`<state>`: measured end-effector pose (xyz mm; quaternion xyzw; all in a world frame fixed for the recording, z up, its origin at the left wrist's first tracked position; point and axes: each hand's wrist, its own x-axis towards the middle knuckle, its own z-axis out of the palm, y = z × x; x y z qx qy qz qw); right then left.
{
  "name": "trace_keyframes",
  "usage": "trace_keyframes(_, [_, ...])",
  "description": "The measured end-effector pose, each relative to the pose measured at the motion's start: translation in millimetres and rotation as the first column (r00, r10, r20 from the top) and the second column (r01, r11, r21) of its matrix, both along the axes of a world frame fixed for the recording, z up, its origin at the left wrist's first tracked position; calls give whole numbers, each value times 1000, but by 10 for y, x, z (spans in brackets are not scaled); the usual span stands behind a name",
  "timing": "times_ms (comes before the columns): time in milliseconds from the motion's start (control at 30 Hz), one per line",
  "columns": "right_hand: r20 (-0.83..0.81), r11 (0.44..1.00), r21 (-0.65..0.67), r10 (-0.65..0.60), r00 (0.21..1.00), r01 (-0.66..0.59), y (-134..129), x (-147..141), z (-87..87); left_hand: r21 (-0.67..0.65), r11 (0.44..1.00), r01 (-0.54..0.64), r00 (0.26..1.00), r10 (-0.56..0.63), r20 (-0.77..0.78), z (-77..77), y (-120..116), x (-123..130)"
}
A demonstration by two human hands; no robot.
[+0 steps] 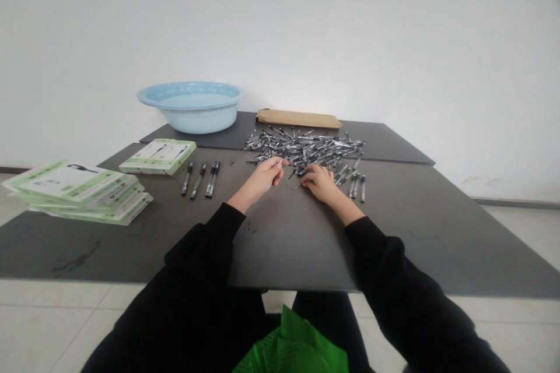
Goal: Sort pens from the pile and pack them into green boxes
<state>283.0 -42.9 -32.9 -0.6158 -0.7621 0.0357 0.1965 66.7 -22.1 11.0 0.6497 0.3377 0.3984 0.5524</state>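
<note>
A large heap of pens with clear barrels and black caps (306,144) lies across the middle of the dark table. At the heap's near left edge is my left hand (266,176), its fingers pinched together around something small and pale that I cannot make out. My right hand (319,182) rests at the near edge of the heap, fingers bent down over a thin pen part (299,187) near the fingertips. Several pens (213,179) lie lined up left of my left hand, and a few more (356,186) lie just right of my right hand.
Green and white boxes are stacked (83,189) at the left table edge, with more flat boxes (158,156) behind them. A light blue basin (192,108) stands at the back left. Behind the heap lies a flat brown cardboard box (298,118). The dark table (289,250) extends to the right.
</note>
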Motion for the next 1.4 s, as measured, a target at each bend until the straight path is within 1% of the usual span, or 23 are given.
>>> trace_keyframes(133, [39, 998, 26, 53, 998, -54, -1, -58, -18, -27, 999, -20, 999, 21, 37, 5, 40, -25])
trace_keyframes(200, [-17, 996, 58, 75, 997, -74, -2, -77, -1, -26, 1000, -15, 998, 16, 55, -2, 65, -46])
trace_keyframes(267, [-185, 991, 120, 81, 979, -59, 6, -82, 56, -13, 1000, -7, 998, 8, 55, -19, 88, -65])
trace_keyframes(300, [-310, 986, 162, 82, 947, -32, 10, -78, 101, -5, 1000, -1, 999, 1, 47, -32, 97, -68])
trace_keyframes(333, [-451, 979, 205, 83, 889, 13, 12, -69, 157, 3, 1000, 13, 999, -13, 31, -48, 103, -66])
trace_keyframes(367, [-590, 968, 241, 91, 802, 67, 9, -57, 222, 10, 999, 33, 999, -34, 11, -69, 104, -58])
trace_keyframes(400, [-715, 957, 263, 111, 691, 119, -3, -41, 293, 19, 998, 62, 998, -62, -12, -94, 101, -43])
trace_keyframes(433, [-815, 951, 269, 141, 562, 152, -25, -22, 366, 30, 995, 97, 995, -96, -38, -121, 92, -23])
trace_keyframes(467, [-890, 952, 261, 173, 423, 160, -57, -1, 439, 42, 989, 139, 988, -136, -67, -150, 78, 2])
trace_keyframes(533, [-966, 969, 230, 215, 146, 94, -146, 43, 572, 61, 973, 223, 968, -214, -131, -208, 38, 57])
trace_keyframes(567, [-976, 975, 217, 217, 24, 43, -196, 62, 628, 64, 963, 263, 954, -250, -164, -234, 14, 83])
trace_keyframes(600, [-975, 978, 209, 208, -78, 0, -246, 78, 676, 63, 952, 299, 940, -282, -194, -257, -9, 104])
trace_keyframes(633, [-968, 979, 202, 196, -155, -26, -291, 90, 716, 60, 944, 325, 927, -305, -219, -276, -31, 122])
trace_keyframes(667, [-961, 980, 193, 182, -210, -35, -328, 96, 747, 59, 936, 346, 916, -323, -240, -290, -51, 135])
trace_keyframes(700, [-954, 982, 183, 169, -248, -36, -357, 96, 771, 61, 931, 360, 907, -334, -256, -299, -67, 143])
trace_keyframes(767, [-945, 987, 161, 146, -293, -27, -391, 79, 801, 70, 923, 378, 897, -346, -275, -305, -91, 152])
trace_keyframes(867, [-941, 989, 142, 125, -315, -33, -404, 21, 818, 82, 914, 399, 886, -360, -292, -289, -113, 158])
trace_keyframes(1067, [-942, 985, 171, 156, -296, -27, -424, -34, 836, 111, 907, 406, 887, -362, -288, -251, -128, 170])
trace_keyframes(1200, [-936, 985, 173, 164, -311, 1, -448, -21, 863, 116, 904, 411, 893, -374, -249, -284, -108, 178])
trace_keyframes(1400, [-943, 988, 152, 157, -294, 38, -463, -45, 882, 79, 896, 438, 884, -412, -221, -333, -82, 187])
